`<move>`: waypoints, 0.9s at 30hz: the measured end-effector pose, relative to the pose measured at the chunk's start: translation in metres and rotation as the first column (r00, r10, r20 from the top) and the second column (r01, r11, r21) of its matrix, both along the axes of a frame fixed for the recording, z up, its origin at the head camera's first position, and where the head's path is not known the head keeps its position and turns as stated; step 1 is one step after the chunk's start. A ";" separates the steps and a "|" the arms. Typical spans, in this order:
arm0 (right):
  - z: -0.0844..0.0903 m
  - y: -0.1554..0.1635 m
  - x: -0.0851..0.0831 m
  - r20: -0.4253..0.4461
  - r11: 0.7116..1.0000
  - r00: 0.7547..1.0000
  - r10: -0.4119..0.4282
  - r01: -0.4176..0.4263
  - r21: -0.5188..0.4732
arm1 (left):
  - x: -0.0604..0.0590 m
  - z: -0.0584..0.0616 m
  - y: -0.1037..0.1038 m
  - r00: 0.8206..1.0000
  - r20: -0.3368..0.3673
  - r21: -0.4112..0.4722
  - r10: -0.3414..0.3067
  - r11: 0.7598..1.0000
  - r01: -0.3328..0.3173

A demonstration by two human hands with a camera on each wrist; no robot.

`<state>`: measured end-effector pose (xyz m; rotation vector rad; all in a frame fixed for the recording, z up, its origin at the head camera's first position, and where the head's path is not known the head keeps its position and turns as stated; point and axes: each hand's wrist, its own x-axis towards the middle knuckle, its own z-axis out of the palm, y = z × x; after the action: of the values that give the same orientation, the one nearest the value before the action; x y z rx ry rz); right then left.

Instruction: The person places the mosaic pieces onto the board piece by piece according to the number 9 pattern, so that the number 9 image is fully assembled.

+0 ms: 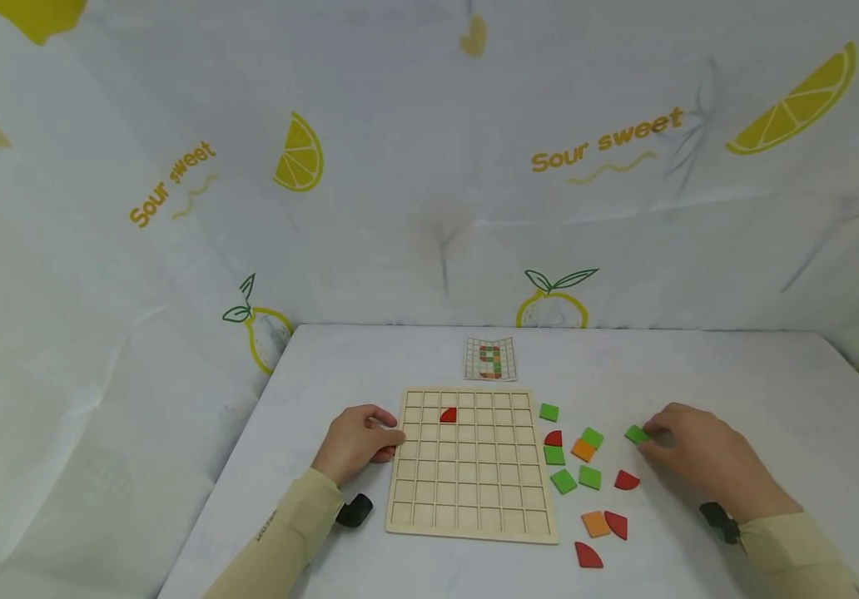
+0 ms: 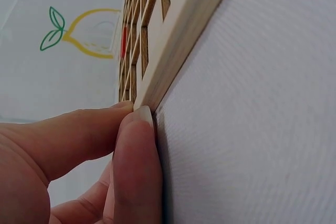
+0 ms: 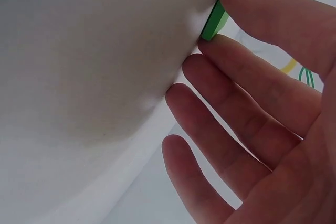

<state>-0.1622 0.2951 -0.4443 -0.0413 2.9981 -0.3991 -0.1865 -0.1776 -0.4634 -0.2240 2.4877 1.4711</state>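
Observation:
A wooden grid board (image 1: 474, 466) lies on the table, with one red quarter-circle tile (image 1: 448, 415) in a cell of its upper part. At the board's left edge, my left hand (image 1: 355, 442) pinches the rim between thumb and a finger; the left wrist view shows those fingertips (image 2: 139, 145) on the wooden edge. To the right of the board, my right hand (image 1: 699, 453) holds a green square tile (image 1: 635, 434) by its sides. In the right wrist view, thumb and index finger are on either side of this green tile (image 3: 213, 22), close to the tabletop, and the other fingers are extended.
Between board and right hand lie loose tiles: several green squares (image 1: 590, 477), orange squares (image 1: 596, 523) and red quarter circles (image 1: 616, 524). A small pattern card (image 1: 491, 359) showing a coloured figure on a grid lies behind the board. A lemon-printed cloth (image 1: 414, 166) hangs behind the table.

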 end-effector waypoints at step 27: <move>0.023 -0.090 -0.038 -0.037 0.985 0.990 0.134 -0.137 -0.100 | 0.001 0.002 -0.003 1.000 -0.004 0.013 -0.017 1.000 0.017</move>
<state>-0.1997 0.2052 -0.4217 -0.2615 2.9787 -0.5412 -0.1857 -0.1804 -0.4616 -0.1970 2.4765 1.4816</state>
